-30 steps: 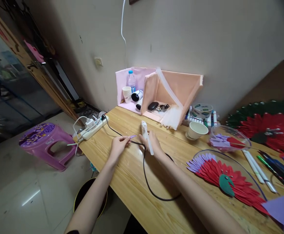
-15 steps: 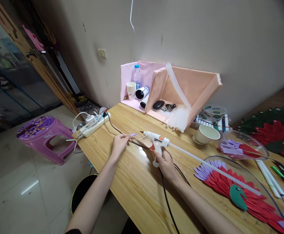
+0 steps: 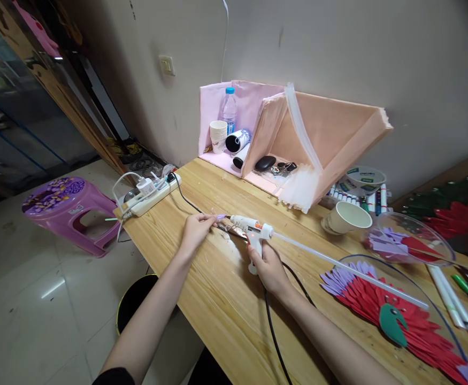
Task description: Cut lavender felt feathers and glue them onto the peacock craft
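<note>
My right hand (image 3: 269,263) is wrapped round the grip of a white hot glue gun (image 3: 253,230). A long clear glue stick (image 3: 346,267) sticks out of its back end. Between the fingertips of my left hand (image 3: 198,231) is a small purple foam petal (image 3: 220,216), and the gun's nozzle is at its tip; whether they touch I cannot tell. Lower right lies a feathered piece of red and purple petals (image 3: 390,299) with a green bird head (image 3: 392,324).
A power strip (image 3: 153,195) with plugs sits at the table's left edge. Behind stands a pink box shelf (image 3: 253,179) with a bottle and cups. To the right are a paper cup (image 3: 346,218) and a clear tray (image 3: 444,255) of petals. The gun's black cable (image 3: 276,342) crosses the table.
The purple petal and the glue gun's nozzle have come together, the gun shifting slightly left. The head view has tilted a little.
</note>
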{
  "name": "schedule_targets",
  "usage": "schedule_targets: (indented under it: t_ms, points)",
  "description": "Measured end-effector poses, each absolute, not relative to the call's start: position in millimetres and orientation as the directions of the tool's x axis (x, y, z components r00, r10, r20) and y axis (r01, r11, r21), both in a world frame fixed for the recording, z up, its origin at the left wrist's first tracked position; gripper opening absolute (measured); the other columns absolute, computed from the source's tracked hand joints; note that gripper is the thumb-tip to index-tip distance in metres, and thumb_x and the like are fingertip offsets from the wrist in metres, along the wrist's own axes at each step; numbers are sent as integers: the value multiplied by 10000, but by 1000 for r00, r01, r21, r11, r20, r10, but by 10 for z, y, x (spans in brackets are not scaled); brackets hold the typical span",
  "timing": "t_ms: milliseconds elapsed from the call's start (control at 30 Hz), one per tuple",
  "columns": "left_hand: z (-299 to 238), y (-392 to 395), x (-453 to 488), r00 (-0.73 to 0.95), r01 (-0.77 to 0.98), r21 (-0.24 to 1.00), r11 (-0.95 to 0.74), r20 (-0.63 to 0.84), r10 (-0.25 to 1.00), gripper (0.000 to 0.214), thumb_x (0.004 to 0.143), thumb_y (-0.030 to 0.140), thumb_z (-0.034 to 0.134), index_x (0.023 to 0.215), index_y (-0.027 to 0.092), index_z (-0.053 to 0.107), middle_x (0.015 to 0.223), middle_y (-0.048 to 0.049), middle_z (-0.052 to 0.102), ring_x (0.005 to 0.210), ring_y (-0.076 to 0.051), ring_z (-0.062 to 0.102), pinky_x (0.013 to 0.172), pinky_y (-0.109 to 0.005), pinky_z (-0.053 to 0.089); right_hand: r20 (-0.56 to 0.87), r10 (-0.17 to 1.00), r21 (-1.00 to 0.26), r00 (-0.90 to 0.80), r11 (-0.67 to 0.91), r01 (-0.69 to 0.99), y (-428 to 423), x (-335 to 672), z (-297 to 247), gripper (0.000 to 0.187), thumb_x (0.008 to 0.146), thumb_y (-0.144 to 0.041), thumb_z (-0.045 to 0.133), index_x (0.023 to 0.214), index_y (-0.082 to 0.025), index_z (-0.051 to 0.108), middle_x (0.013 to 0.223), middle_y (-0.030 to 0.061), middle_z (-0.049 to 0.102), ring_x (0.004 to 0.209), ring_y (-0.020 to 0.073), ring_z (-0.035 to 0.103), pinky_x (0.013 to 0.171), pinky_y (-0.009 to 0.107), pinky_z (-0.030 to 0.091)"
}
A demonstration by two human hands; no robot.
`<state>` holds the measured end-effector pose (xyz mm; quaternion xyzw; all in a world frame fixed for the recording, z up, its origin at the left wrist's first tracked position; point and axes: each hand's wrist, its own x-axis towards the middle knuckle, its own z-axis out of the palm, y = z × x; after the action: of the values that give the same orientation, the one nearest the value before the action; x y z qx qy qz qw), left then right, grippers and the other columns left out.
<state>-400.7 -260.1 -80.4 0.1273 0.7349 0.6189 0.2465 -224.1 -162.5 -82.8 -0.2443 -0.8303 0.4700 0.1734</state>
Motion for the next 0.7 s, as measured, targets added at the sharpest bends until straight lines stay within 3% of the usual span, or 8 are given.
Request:
schedule_targets:
  t_ms: [167, 367, 533, 700]
  points:
    - [-797, -2612, -3999, -847, -121, 973, 195, -204, 491, 252, 612, 371, 704, 658, 122, 700, 547, -4, 620, 413, -57, 409, 435, -195, 289, 24, 601, -856, -799, 426, 295, -1628, -2234, -830, 284, 855, -406, 363, 828, -173, 524, 754, 37, 604, 692, 188, 552, 661, 291, 435]
    - [-807, -2620, -4002, -843, -113, 976, 189, -194, 501, 244, 621, 357, 697, 676, 120, 710, 564, -13, 631, 424, -61, 421, 436, -192, 293, 34, 599, -851, -800, 437, 291, -1628, -2230, -828, 293, 846, -395, 370, 854, -159, 544, 775, 57, 623, 722, 198, 572, 693, 305, 449]
    - [-809, -2632, -4002, -837, -107, 977, 186, -190, 513, 257, 616, 370, 702, 685, 123, 714, 573, -21, 637, 438, -67, 434, 433, -192, 290, 65, 584, -859, -810, 445, 252, -1624, -2231, -818, 302, 849, -375, 386, 979, -164, 559, 933, 80, 651, 868, 223, 597, 796, 331, 451]
    - [-800, -2646, -4000, -835, -108, 978, 178, -186, 518, 269, 617, 382, 702, 684, 122, 712, 577, -22, 635, 436, -65, 418, 431, -192, 280, 43, 566, -858, -823, 443, 259, -1621, -2231, -810, 290, 851, -378, 379, 938, -183, 575, 822, 59, 654, 787, 217, 606, 755, 323, 459]
